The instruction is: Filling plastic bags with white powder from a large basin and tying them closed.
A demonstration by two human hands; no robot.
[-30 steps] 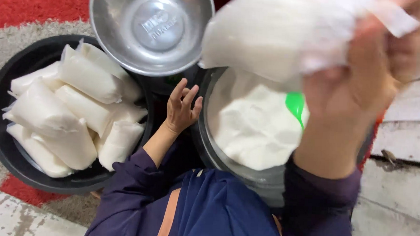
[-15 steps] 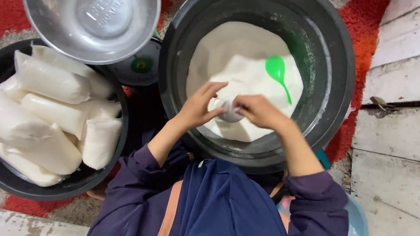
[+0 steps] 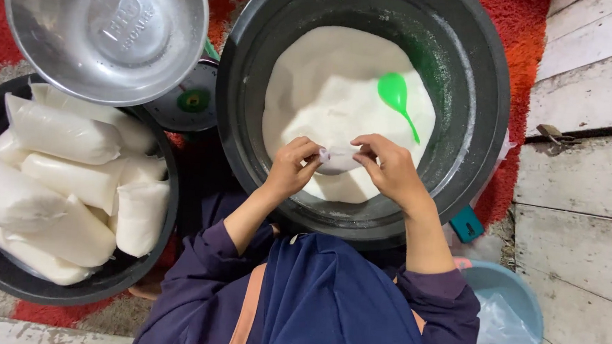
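Observation:
A small clear plastic bag (image 3: 339,160) is pinched between my left hand (image 3: 292,166) and my right hand (image 3: 386,170), one hand on each side of it. Both hands hover over a big black basin (image 3: 481,97) filled with a mound of white powder (image 3: 330,90). A green plastic spoon (image 3: 396,99) lies on the powder just beyond my right hand.
Left of me a black tub (image 3: 158,255) holds several filled white bags (image 3: 65,175). A steel bowl (image 3: 106,32) rests on a scale (image 3: 189,101) behind it. A light blue bowl (image 3: 513,305) with clear plastic sits at lower right, beside white wooden boards (image 3: 581,177) and red carpet.
A second ago my right hand held a filled white bag up near the camera and my left hand was open. Now both hands hold a small empty bag over the powder.

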